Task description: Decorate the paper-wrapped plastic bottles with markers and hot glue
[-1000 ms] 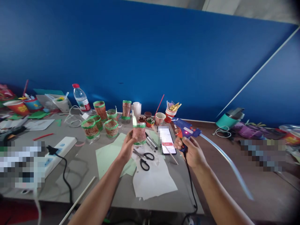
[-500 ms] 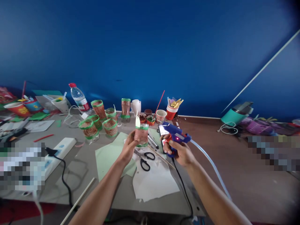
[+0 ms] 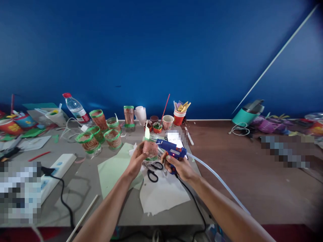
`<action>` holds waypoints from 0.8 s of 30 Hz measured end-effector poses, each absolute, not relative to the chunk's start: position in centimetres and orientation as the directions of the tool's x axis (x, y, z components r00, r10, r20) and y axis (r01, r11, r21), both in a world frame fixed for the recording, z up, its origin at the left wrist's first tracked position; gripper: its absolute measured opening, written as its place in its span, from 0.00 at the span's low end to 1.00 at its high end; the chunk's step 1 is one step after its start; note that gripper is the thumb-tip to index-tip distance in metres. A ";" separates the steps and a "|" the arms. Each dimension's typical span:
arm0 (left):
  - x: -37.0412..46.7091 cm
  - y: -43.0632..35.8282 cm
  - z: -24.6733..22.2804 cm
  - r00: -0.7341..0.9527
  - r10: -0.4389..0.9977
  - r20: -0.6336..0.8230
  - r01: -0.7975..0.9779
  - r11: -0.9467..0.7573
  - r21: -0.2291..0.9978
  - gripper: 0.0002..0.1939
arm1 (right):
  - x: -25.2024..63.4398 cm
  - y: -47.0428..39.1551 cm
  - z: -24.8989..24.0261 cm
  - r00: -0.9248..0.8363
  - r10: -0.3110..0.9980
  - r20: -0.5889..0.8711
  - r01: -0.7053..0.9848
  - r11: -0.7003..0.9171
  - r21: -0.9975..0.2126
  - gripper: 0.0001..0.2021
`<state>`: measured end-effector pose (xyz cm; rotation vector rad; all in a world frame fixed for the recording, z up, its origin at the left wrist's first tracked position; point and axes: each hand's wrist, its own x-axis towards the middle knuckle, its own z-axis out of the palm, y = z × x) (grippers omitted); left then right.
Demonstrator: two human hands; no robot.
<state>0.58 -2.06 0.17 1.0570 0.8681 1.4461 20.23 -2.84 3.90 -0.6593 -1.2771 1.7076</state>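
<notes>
My left hand (image 3: 137, 160) is closed round a small clear cup (image 3: 150, 149) painted reddish brown with green bands, held above the table. A pale green leaf-shaped strip (image 3: 147, 131) stands up from its rim. My right hand (image 3: 180, 165) grips a blue glue gun (image 3: 171, 149) with a lit red light, its nozzle close to the cup's right side near the rim. A clear glue stick (image 3: 217, 173) trails from its back. Whether nozzle and cup touch I cannot tell. Black-handled scissors (image 3: 152, 175) lie beneath the cup on white paper (image 3: 163, 198).
Several painted cups (image 3: 113, 138) stand at the back left beside a tilted bottle (image 3: 77, 109). Green paper (image 3: 111, 171) and a power strip (image 3: 59, 166) lie on the left. A red cup of sticks (image 3: 179, 117) and a phone (image 3: 173, 137) are behind the glue gun.
The glue gun in my right hand has moved left, bringing its nozzle close to the cup. My left hand still holds the cup. The view has shifted slightly to the right.
</notes>
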 end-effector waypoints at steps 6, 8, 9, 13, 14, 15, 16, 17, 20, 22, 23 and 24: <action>0.6 -2.0 0.2 -0.030 0.987 0.155 -0.324 -0.157 0.933 0.26 | 20.3 -2.9 4.0 -0.436 0.895 0.095 -0.345 -0.069 -0.936 0.18; 0.6 -2.1 0.3 -0.026 0.987 0.159 -0.315 -0.159 0.936 0.26 | 20.2 -2.9 4.1 -0.445 0.890 0.102 -0.348 -0.066 -0.935 0.18; 0.6 -2.1 0.3 -0.024 0.987 0.159 -0.311 -0.158 0.937 0.26 | 20.2 -3.0 4.1 -0.450 0.887 0.105 -0.346 -0.064 -0.936 0.19; 0.6 -2.1 0.1 -0.019 0.988 0.156 -0.303 -0.154 0.940 0.26 | 20.0 -3.0 4.2 -0.464 0.880 0.104 -0.321 -0.057 -0.946 0.20; 0.6 -2.1 0.1 -0.020 0.988 0.155 -0.301 -0.154 0.941 0.26 | 20.0 -3.0 4.2 -0.462 0.881 0.102 -0.313 -0.054 -0.948 0.21; 0.6 -2.1 0.1 -0.022 0.988 0.154 -0.299 -0.153 0.942 0.26 | 20.0 -3.0 4.3 -0.461 0.882 0.101 -0.307 -0.052 -0.950 0.21; 0.6 -2.2 0.0 -0.024 0.988 0.153 -0.297 -0.153 0.943 0.27 | 20.0 -3.0 4.3 -0.458 0.883 0.098 -0.301 -0.050 -0.952 0.21; 0.6 -2.2 0.0 -0.024 0.988 0.151 -0.293 -0.152 0.944 0.27 | 20.0 -3.0 4.3 -0.456 0.885 0.095 -0.296 -0.050 -0.954 0.22; 0.6 -2.2 0.1 -0.013 0.989 0.151 -0.276 -0.148 0.950 0.28 | 20.1 -3.0 4.3 -0.451 0.890 0.068 -0.266 -0.061 -0.962 0.23; 0.6 -2.2 0.1 -0.005 0.988 0.153 -0.264 -0.149 0.953 0.29 | 20.1 -3.0 4.3 -0.452 0.891 0.047 -0.247 -0.074 -0.966 0.22; 0.6 -2.2 0.1 -0.002 0.988 0.152 -0.259 -0.148 0.954 0.29 | 20.1 -3.0 4.3 -0.453 0.890 0.040 -0.242 -0.080 -0.967 0.22; 0.5 -2.2 0.1 -0.002 0.988 0.151 -0.256 -0.147 0.955 0.29 | 20.1 -3.0 4.3 -0.454 0.890 0.035 -0.240 -0.084 -0.967 0.22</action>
